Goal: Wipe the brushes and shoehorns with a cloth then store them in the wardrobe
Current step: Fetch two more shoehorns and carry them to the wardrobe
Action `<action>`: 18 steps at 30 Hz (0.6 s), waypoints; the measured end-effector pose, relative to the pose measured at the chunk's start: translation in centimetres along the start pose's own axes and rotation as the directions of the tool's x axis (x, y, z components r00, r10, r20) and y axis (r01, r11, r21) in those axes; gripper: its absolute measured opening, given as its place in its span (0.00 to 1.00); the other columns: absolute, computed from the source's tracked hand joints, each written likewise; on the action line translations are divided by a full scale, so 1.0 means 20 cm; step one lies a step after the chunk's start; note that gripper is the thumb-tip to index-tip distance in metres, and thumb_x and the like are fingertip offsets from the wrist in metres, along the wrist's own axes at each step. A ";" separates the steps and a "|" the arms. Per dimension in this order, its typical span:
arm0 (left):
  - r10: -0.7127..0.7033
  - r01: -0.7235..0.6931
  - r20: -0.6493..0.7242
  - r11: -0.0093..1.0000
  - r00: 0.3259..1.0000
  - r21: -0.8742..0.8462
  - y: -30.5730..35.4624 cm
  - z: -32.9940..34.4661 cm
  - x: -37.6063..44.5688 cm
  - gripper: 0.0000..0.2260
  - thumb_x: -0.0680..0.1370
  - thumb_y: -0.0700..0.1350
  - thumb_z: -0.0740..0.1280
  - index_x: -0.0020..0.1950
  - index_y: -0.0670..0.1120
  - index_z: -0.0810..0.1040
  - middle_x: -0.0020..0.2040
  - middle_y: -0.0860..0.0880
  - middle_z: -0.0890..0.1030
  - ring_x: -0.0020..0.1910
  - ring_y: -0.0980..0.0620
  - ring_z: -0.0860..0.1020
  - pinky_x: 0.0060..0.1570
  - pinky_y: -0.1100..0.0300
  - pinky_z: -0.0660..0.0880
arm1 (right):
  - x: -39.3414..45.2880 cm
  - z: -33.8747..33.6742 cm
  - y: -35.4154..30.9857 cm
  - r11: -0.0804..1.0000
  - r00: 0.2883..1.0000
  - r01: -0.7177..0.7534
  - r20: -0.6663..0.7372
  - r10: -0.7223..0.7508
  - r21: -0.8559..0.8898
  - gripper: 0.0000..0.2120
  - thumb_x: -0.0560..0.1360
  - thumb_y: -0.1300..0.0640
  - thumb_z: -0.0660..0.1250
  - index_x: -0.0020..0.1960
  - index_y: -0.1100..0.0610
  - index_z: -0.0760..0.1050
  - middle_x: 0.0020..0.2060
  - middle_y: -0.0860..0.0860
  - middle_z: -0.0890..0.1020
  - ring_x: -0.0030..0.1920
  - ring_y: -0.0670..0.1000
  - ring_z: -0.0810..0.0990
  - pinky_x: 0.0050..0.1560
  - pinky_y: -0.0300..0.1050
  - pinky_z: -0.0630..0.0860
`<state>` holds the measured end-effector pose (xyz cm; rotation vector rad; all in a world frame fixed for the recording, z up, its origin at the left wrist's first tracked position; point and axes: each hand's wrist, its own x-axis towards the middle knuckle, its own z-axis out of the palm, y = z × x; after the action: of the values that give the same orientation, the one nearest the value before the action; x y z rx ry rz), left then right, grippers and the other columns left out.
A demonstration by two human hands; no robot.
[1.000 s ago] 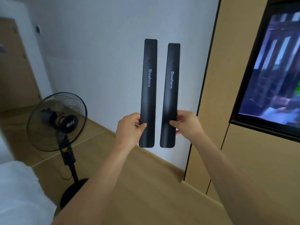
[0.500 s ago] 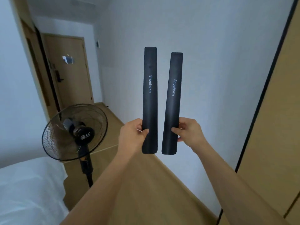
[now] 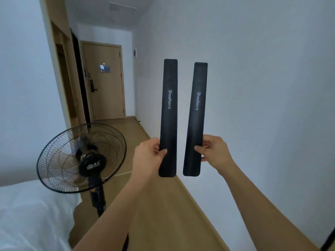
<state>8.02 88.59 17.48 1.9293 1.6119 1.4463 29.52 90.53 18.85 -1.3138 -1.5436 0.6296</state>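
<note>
You've got both arms stretched out mid-frame, one black shoehorn per hand. Your left hand (image 3: 149, 154) pinches the left shoehorn (image 3: 169, 117) near its lower end, thumb across the front, fingers curled behind. Your right hand (image 3: 214, 151) grips the right shoehorn (image 3: 196, 119) the same way, thumb on the front face w/ fingers wrapped round the back edge. Both shoehorns stand roughly upright, side by side w/ a clear gap between, not touching; the right one tilts slightly, top leaning right. Each has "Shoehorn" printed in white down the middle. They're held up against the white wall (image 3: 262, 87) filling the right half of frame. Lower left: black pedestal fan (image 3: 81, 158), and white bedding (image 3: 32, 214) in the bottom-left corner. Wood floor (image 3: 163, 214) runs back to a wooden door (image 3: 105, 82) w/ a handle lock, upper left-centre.
</note>
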 end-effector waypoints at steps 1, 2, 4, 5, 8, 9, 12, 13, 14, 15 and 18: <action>0.000 0.000 -0.005 1.000 1.000 -0.007 -0.04 0.04 0.08 0.03 0.76 0.43 0.72 0.49 0.46 0.81 0.43 0.51 0.84 0.44 0.52 0.82 0.47 0.47 0.81 | 0.08 0.02 0.02 1.000 1.000 0.003 0.000 -0.003 -0.005 0.14 0.76 0.67 0.70 0.61 0.58 0.81 0.51 0.55 0.86 0.49 0.56 0.85 0.48 0.57 0.85; -0.001 0.001 -0.009 1.000 1.000 -0.012 -0.08 0.07 0.16 0.03 0.76 0.43 0.72 0.49 0.46 0.81 0.43 0.51 0.84 0.44 0.52 0.82 0.47 0.47 0.81 | 0.17 0.04 0.05 1.000 1.000 0.006 0.001 -0.006 -0.015 0.14 0.76 0.67 0.70 0.61 0.58 0.81 0.50 0.55 0.86 0.49 0.56 0.85 0.48 0.57 0.85; -0.002 0.002 -0.021 1.000 1.000 -0.025 -0.15 0.14 0.34 0.03 0.76 0.43 0.72 0.48 0.46 0.81 0.43 0.50 0.83 0.43 0.52 0.81 0.47 0.47 0.81 | 0.35 0.08 0.08 0.999 1.000 0.012 0.002 -0.012 -0.042 0.14 0.76 0.67 0.70 0.61 0.58 0.81 0.50 0.55 0.86 0.49 0.56 0.85 0.48 0.57 0.85; 0.003 -0.004 -0.029 0.999 1.000 -0.034 -0.18 0.17 0.44 0.03 0.76 0.43 0.72 0.48 0.45 0.81 0.42 0.50 0.83 0.43 0.52 0.81 0.46 0.47 0.81 | 0.45 0.10 0.10 0.999 1.000 0.014 0.002 -0.014 -0.049 0.14 0.76 0.67 0.70 0.60 0.58 0.82 0.50 0.55 0.86 0.49 0.56 0.85 0.48 0.57 0.85; 0.016 -0.017 -0.024 0.999 1.000 -0.038 -0.27 0.24 0.73 0.03 0.75 0.42 0.72 0.46 0.44 0.81 0.40 0.50 0.83 0.42 0.51 0.81 0.46 0.47 0.80 | 0.74 0.16 0.13 0.998 1.000 0.015 -0.008 -0.016 -0.065 0.14 0.77 0.67 0.69 0.60 0.57 0.82 0.49 0.54 0.86 0.49 0.56 0.85 0.48 0.56 0.85; 0.020 -0.021 -0.016 0.999 1.000 -0.034 -0.31 0.27 0.82 0.03 0.75 0.42 0.72 0.44 0.44 0.80 0.40 0.50 0.83 0.41 0.50 0.81 0.46 0.47 0.80 | 0.83 0.18 0.14 0.998 1.000 0.015 -0.014 -0.016 -0.067 0.14 0.77 0.67 0.69 0.60 0.57 0.82 0.49 0.54 0.86 0.48 0.56 0.85 0.47 0.56 0.85; 0.030 -0.030 -0.002 0.999 1.000 -0.018 -0.42 0.33 1.07 0.03 0.75 0.42 0.73 0.44 0.46 0.80 0.40 0.51 0.82 0.41 0.51 0.81 0.46 0.47 0.80 | 1.09 0.26 0.19 0.998 1.000 0.019 -0.023 -0.020 -0.052 0.13 0.76 0.67 0.69 0.59 0.57 0.82 0.48 0.53 0.86 0.47 0.55 0.86 0.46 0.55 0.85; 0.035 -0.035 0.000 0.999 0.999 -0.017 -0.46 0.35 1.15 0.02 0.75 0.42 0.73 0.45 0.45 0.80 0.41 0.50 0.82 0.42 0.51 0.81 0.46 0.47 0.80 | 1.17 0.29 0.21 0.998 1.000 0.016 -0.022 -0.017 -0.054 0.13 0.76 0.67 0.69 0.59 0.57 0.82 0.48 0.54 0.86 0.47 0.55 0.86 0.46 0.55 0.85; 0.032 -0.032 0.005 0.999 0.999 -0.018 -0.50 0.37 1.21 0.02 0.75 0.42 0.72 0.46 0.44 0.81 0.41 0.50 0.83 0.42 0.51 0.81 0.46 0.47 0.80 | 1.24 0.32 0.23 0.998 1.000 0.010 -0.019 -0.011 -0.061 0.14 0.76 0.67 0.69 0.59 0.57 0.82 0.49 0.54 0.86 0.47 0.55 0.86 0.46 0.55 0.85; 0.028 -0.028 0.011 0.999 1.000 -0.019 -0.54 0.39 1.27 0.03 0.75 0.41 0.72 0.47 0.44 0.81 0.42 0.49 0.83 0.43 0.50 0.81 0.47 0.47 0.80 | 1.31 0.35 0.25 0.998 1.000 0.007 -0.012 -0.007 -0.064 0.14 0.76 0.67 0.69 0.59 0.57 0.82 0.49 0.54 0.86 0.48 0.55 0.85 0.46 0.55 0.85; 0.018 -0.018 0.008 1.000 1.000 -0.007 -0.65 0.46 1.47 0.04 0.76 0.42 0.72 0.49 0.44 0.82 0.44 0.49 0.83 0.44 0.51 0.81 0.48 0.48 0.81 | 1.54 0.46 0.33 0.998 1.000 0.014 0.015 -0.013 -0.061 0.13 0.76 0.67 0.69 0.59 0.58 0.82 0.49 0.55 0.86 0.48 0.56 0.85 0.46 0.55 0.85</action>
<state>4.45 121.77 19.11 1.9484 1.5884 1.4463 25.99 123.12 20.15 -1.3460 -1.5941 0.5886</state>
